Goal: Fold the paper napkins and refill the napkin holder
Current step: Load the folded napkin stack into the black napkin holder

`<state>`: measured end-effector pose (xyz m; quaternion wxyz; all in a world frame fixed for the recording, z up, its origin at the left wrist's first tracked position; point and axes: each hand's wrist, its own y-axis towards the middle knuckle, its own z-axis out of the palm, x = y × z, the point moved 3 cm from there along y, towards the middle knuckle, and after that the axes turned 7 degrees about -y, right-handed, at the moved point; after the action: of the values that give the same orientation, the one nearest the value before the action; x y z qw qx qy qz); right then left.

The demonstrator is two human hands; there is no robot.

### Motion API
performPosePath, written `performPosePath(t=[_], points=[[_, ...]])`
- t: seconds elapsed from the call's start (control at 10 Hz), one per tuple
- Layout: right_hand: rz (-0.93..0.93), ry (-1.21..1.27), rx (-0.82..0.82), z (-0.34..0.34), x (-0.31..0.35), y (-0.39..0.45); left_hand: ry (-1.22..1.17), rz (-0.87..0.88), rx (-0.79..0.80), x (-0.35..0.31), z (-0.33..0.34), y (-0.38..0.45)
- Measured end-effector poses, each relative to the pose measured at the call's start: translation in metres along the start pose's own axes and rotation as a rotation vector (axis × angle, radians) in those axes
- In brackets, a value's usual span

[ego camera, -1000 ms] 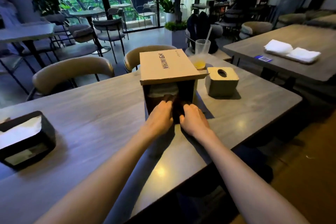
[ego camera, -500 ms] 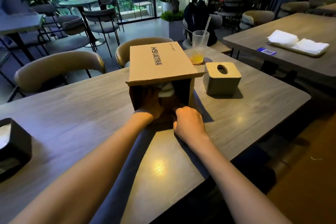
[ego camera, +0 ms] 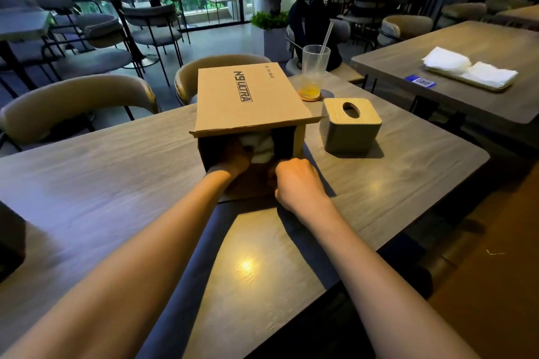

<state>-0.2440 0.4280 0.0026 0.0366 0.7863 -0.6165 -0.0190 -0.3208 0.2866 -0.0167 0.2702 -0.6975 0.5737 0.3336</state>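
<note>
Inside cardboard box (ego camera: 248, 96) on table (ego camera: 102, 183) — left hand (ego camera: 234, 156) grip on napkins (ego camera: 261, 147) | right hand (ego camera: 297, 181) clenched on near flap — holder (ego camera: 351, 125) right.

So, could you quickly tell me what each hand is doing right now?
Left hand: inside the cardboard box, against the white napkins; grip cannot be told.
Right hand: closed, at the box's lower flap.

Brown cardboard box (ego camera: 248, 99) with dark lettering, white napkins (ego camera: 259, 146) inside, grey wood-grain table (ego camera: 102, 183), grey holder (ego camera: 351, 125) with pale wood lid.
</note>
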Motion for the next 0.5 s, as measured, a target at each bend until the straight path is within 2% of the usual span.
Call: performPosePath(t=[0.2, 0.3, 0.4, 0.5], points=[[0.016, -0.019, 0.002, 0.002, 0.004, -0.002, -0.322, -0.184, 0.053, 0.006, -0.007, -0.004], [0.018, -0.058, -0.013, 0.006, 0.012, -0.007, -0.547, -0.289, -0.003, 0.007, -0.006, -0.023], [0.034, -0.082, -0.024, 0.011, 0.016, -0.011, -0.661, -0.367, -0.034, 0.009, -0.009, -0.035], [0.047, -0.067, -0.010, 0.016, 0.019, -0.018, -0.548, -0.289, -0.075, 0.011, -0.012, -0.043]])
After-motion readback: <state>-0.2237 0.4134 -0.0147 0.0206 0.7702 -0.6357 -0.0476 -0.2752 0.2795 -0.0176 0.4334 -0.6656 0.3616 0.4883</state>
